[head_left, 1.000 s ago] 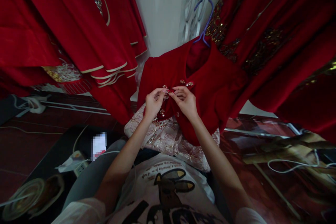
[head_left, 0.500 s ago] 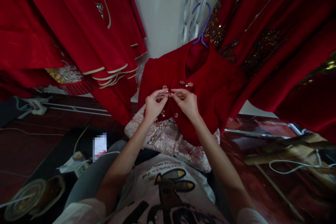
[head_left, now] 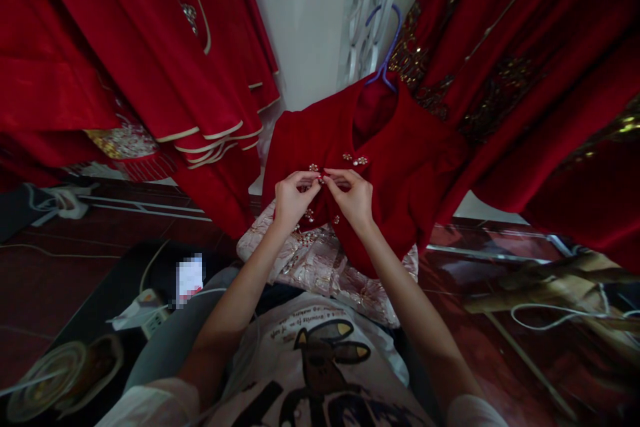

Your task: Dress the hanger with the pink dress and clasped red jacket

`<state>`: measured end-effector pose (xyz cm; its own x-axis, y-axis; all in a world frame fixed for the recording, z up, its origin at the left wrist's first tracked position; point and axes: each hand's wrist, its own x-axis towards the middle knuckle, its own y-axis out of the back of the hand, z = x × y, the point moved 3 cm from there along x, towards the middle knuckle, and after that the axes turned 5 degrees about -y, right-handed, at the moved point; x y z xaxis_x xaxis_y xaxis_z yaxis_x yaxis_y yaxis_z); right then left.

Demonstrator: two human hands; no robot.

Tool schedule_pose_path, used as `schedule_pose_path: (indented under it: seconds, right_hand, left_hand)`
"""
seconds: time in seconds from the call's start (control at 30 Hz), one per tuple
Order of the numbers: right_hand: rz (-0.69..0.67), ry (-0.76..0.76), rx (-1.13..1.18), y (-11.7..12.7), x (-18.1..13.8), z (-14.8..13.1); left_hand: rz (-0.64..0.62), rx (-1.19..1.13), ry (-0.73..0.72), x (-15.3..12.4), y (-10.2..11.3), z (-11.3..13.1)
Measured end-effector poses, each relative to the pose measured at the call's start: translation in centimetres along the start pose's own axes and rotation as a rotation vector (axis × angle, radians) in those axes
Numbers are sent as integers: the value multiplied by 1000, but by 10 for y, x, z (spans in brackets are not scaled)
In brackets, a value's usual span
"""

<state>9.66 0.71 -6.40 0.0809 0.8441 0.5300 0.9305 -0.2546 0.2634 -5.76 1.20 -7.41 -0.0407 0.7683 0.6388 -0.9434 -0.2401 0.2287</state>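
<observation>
A red jacket lies spread before me, its neck on a purple hanger. Beaded, flower-like fasteners run down its front, one pair near the neckline and another lower down. My left hand pinches a small beaded fastener at the middle of the front opening. Fingertip to fingertip with it, my right hand pinches the same spot from the other side. The fingers partly cover the fastener, so how its halves sit is hidden. Under the jacket, pale brocade fabric rests across my lap.
Red garments with pale piping hang at left, and gold-embroidered red ones at right. A white metal rack stands behind. On a dark surface at left are a power strip and a clear-lidded cup. Wooden pieces lie at right.
My right hand has shifted very slightly left, closer against the left fingertips. Both hands keep pinching at the same fastener, and the jacket stays in place.
</observation>
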Motion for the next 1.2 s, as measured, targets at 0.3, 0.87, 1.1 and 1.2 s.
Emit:
schedule_pose_path:
  seconds: [0.3,0.87,1.1,1.2]
  right_hand:
    - [-47,-14,0,-3,3,2]
    - [-539,-264,-295,35,-41,39]
    - [-504,-161,-486,19,-50,33]
    - [-567,-172,-290,20,-47,30]
  left_hand:
    - [-153,21,-91,19,7,-7]
    - [-466,277,-56,-58,29,-12]
    - [-431,405,-239,-65,26,-12]
    - [-426,286,-145,-66,23,-14]
